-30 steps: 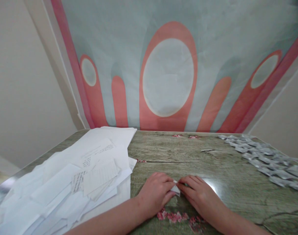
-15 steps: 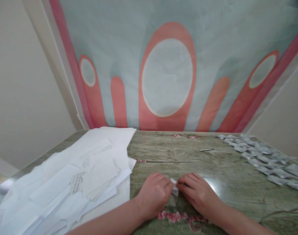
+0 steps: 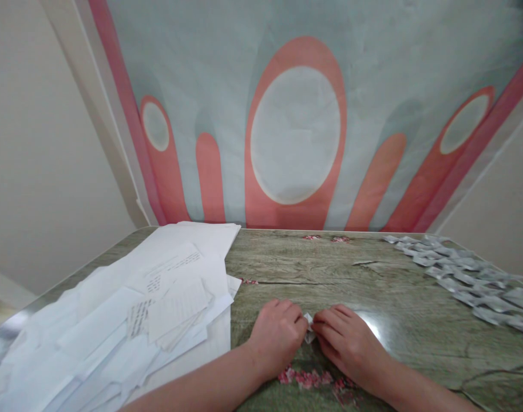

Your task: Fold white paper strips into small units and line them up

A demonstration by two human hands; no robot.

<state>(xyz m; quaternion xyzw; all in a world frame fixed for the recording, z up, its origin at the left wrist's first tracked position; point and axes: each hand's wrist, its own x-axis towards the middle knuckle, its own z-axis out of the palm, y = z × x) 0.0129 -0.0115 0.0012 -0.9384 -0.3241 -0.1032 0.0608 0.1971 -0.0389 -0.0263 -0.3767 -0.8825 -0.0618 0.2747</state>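
A small folded piece of white paper [image 3: 309, 335] sits low over the table between my two hands, mostly covered by the fingers. My left hand [image 3: 278, 332] is closed with thumb and fingertips pinching its left side. From the right, my right hand [image 3: 349, 340] pinches the other side, its fingers bent and pressed together. Both hands rest near the tabletop, just above a printed pink flower pattern. The exact folds of the paper are too small to make out.
Loose white sheets and printed slips [image 3: 175, 309] lie in a large overlapping pile on the left of the wood-patterned table [image 3: 287, 263]. Several small folded paper pieces [image 3: 463, 274] are laid in rows at the far right. A patterned sheet [image 3: 296, 131] hangs behind the table.
My fingers have shifted slightly around the folded paper, and both hands keep their pinch. The whole view has moved a little; the pile and the rows look the same.
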